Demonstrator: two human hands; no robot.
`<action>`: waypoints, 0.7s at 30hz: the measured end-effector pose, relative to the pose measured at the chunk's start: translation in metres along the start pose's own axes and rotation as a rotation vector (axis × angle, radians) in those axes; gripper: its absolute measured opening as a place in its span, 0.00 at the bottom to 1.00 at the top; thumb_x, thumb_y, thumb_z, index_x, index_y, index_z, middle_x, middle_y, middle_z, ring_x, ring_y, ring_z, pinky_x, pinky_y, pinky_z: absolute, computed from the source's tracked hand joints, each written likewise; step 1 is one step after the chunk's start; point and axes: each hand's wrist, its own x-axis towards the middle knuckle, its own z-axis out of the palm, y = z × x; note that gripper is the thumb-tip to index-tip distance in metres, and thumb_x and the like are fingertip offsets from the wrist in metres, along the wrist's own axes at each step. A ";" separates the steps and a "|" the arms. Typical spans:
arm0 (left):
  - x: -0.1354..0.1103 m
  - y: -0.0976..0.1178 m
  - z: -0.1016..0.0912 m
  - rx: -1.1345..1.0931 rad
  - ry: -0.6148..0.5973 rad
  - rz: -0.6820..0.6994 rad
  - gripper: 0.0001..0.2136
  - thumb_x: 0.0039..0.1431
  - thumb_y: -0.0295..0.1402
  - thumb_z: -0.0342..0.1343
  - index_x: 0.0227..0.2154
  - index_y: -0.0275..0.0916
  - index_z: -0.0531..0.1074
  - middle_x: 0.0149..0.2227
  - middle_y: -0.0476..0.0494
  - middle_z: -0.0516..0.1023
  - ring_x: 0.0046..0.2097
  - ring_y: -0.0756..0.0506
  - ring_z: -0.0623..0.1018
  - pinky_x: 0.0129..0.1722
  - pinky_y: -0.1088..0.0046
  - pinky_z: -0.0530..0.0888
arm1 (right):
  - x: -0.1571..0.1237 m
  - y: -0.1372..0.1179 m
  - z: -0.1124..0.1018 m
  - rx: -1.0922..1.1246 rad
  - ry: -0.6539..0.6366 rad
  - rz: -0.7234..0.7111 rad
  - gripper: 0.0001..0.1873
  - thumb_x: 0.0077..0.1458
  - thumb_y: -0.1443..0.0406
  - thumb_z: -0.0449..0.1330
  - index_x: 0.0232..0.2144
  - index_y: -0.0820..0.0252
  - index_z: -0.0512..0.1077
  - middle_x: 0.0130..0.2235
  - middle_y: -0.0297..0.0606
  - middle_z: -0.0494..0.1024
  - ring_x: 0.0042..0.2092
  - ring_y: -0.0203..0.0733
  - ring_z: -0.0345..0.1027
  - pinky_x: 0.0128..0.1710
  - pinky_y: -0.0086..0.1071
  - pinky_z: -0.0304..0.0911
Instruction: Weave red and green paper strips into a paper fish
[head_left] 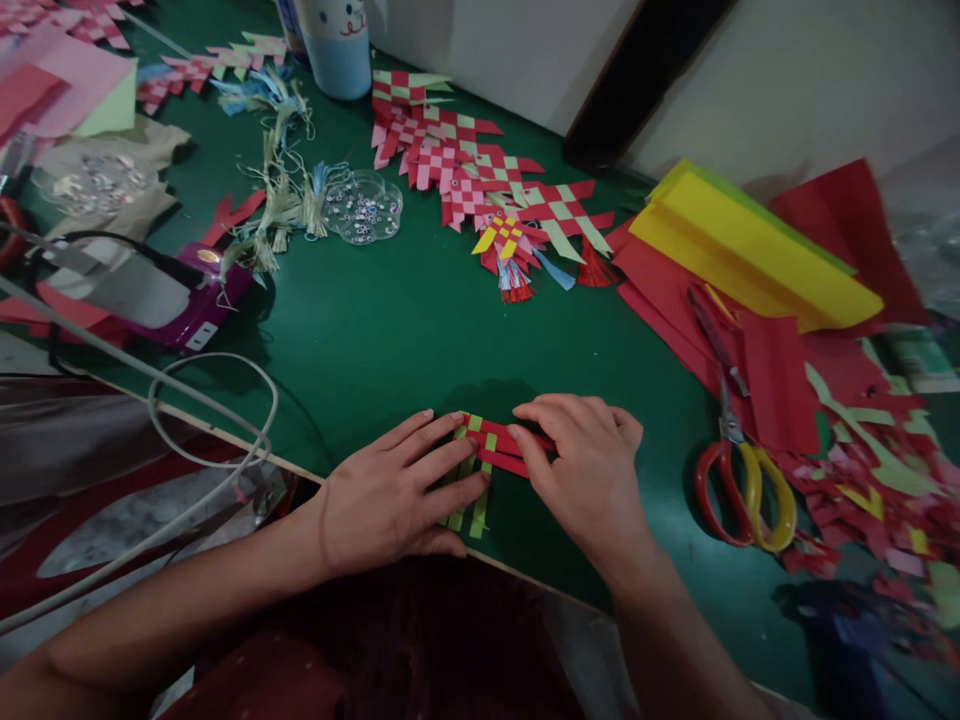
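Red paper strips (512, 463) run crosswise through light green paper strips (480, 515), forming a small partly woven piece at the table's front edge. My left hand (397, 490) lies over its left side, fingers stretched out and pressing on the green strips. From the right, my right hand (589, 465) pinches the red strips between thumb and fingers. Part of the weave is hidden under my left fingers.
Red-and-yellow-handled scissors (742, 490) lie at right beside yellow paper (750, 250) and paper scraps (870, 500). Woven paper fish (465, 180), tassels (277, 200) and a dish of googly eyes (364, 207) lie farther back. A white cable (210, 400) loops at left.
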 end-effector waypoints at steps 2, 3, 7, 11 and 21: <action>0.000 0.000 0.001 0.002 -0.004 -0.001 0.27 0.61 0.54 0.48 0.56 0.44 0.66 0.60 0.40 0.66 0.65 0.35 0.59 0.64 0.52 0.58 | -0.002 -0.001 -0.002 0.002 0.032 -0.006 0.05 0.59 0.61 0.59 0.37 0.53 0.74 0.42 0.34 0.77 0.46 0.45 0.66 0.49 0.42 0.48; 0.000 0.000 0.001 0.004 -0.006 0.000 0.27 0.61 0.54 0.48 0.57 0.44 0.66 0.60 0.39 0.65 0.65 0.35 0.58 0.64 0.52 0.57 | -0.003 -0.002 -0.004 0.011 0.038 -0.010 0.05 0.58 0.61 0.60 0.36 0.52 0.74 0.42 0.35 0.77 0.47 0.45 0.65 0.49 0.43 0.48; 0.000 0.000 0.001 0.009 -0.009 -0.003 0.27 0.61 0.54 0.47 0.57 0.43 0.65 0.60 0.39 0.65 0.66 0.35 0.58 0.64 0.52 0.57 | -0.011 -0.009 -0.006 0.081 -0.005 -0.028 0.06 0.56 0.58 0.62 0.32 0.52 0.75 0.42 0.34 0.76 0.48 0.46 0.63 0.51 0.44 0.47; 0.000 0.000 0.000 0.006 0.004 -0.001 0.26 0.61 0.54 0.49 0.56 0.44 0.66 0.60 0.38 0.65 0.66 0.36 0.58 0.64 0.53 0.58 | -0.016 -0.012 -0.001 0.098 -0.018 0.008 0.05 0.56 0.59 0.62 0.30 0.52 0.75 0.42 0.35 0.76 0.48 0.46 0.62 0.51 0.45 0.47; 0.001 0.000 -0.001 0.004 0.023 -0.009 0.26 0.59 0.54 0.51 0.54 0.44 0.67 0.60 0.34 0.63 0.65 0.36 0.59 0.63 0.52 0.59 | -0.020 -0.009 0.005 0.088 -0.017 0.043 0.05 0.57 0.60 0.60 0.30 0.52 0.74 0.43 0.34 0.75 0.49 0.46 0.61 0.50 0.44 0.48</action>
